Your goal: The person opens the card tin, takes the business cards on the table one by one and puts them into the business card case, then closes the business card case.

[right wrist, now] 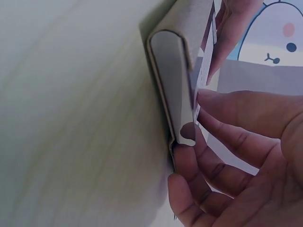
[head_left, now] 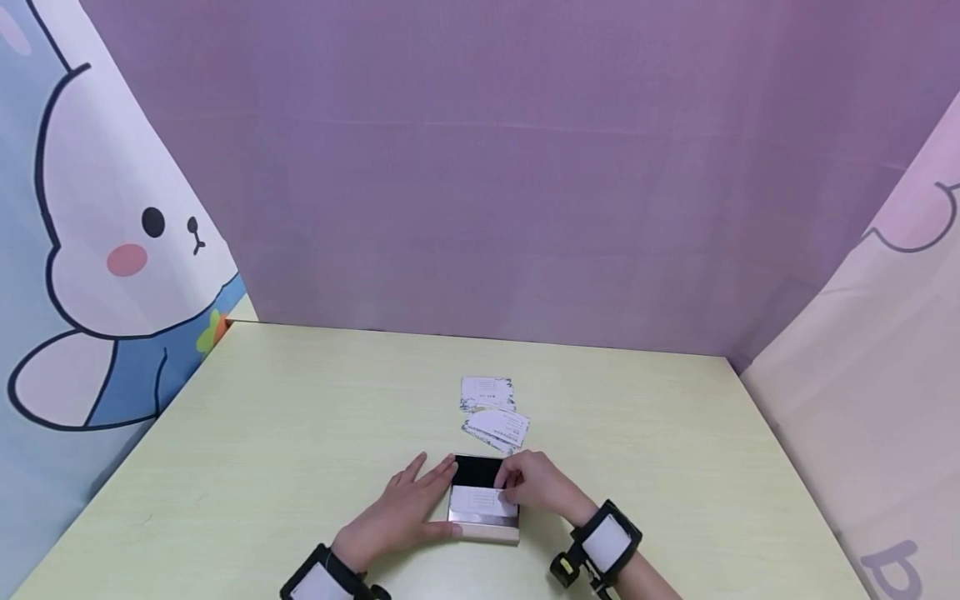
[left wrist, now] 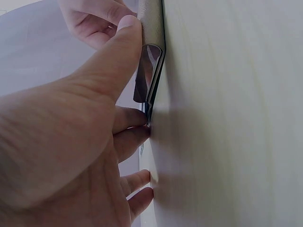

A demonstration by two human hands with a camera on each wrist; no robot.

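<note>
A metal card case (head_left: 483, 510) lies open on the tabletop (head_left: 285, 450). The left hand (head_left: 408, 508) steadies its left edge — fingers straight, thumb on the rim — while the right hand (head_left: 542, 485) pinches a white card (head_left: 480, 500) in the case (more cards (head_left: 495, 417) lie just beyond).

From my head view the light is even and soft, with no harsh glare on the pale table (head_left: 300, 417). Only thin, faint shadows sit under the two hands near the table's front edge. Straight edges bow toward the corners, wide-lens distortion. Both wrist views are dimmer and greyer, the skin closest to the lens is blurred, and a soft shadow falls on the table beside the metal case (right wrist: 173, 75).
</note>
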